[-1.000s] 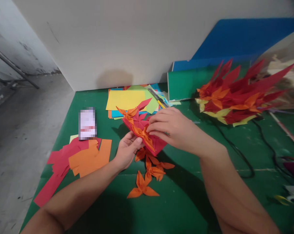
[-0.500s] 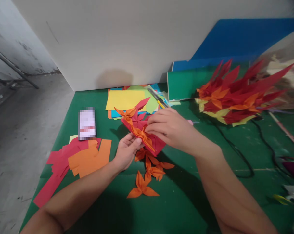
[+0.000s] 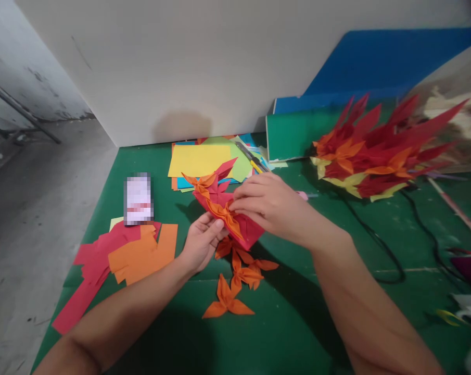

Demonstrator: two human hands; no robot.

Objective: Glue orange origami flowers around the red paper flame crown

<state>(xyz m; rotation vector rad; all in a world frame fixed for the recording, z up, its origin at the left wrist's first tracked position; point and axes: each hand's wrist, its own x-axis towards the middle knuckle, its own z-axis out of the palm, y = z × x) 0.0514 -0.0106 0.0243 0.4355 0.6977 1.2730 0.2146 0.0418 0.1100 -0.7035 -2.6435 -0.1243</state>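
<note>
A red folded-paper piece (image 3: 253,233) with orange paper flowers along its edge is raised over the table between my hands. My left hand (image 3: 204,237) grips its lower left edge, thumb on the front near an orange flower (image 3: 227,216). From the right, my right hand (image 3: 264,203) has its fingertips pinched on that same orange flower, close to its centre. Its fingers are closed, and their tips are partly hidden by the folds. Below the red piece, several loose orange paper flowers (image 3: 227,299) lie on the green table (image 3: 173,333).
Orange strips (image 3: 141,255) and red strips (image 3: 98,255) lie at left by a phone (image 3: 139,200). Behind are coloured sheets (image 3: 200,160) with a cutter knife (image 3: 253,158). A large red-orange paper model (image 3: 379,146) and a black cable (image 3: 376,239) are at right.
Both hands keep their hold on the red piece and its orange flower. Only a very slight shift of the whole view shows.
</note>
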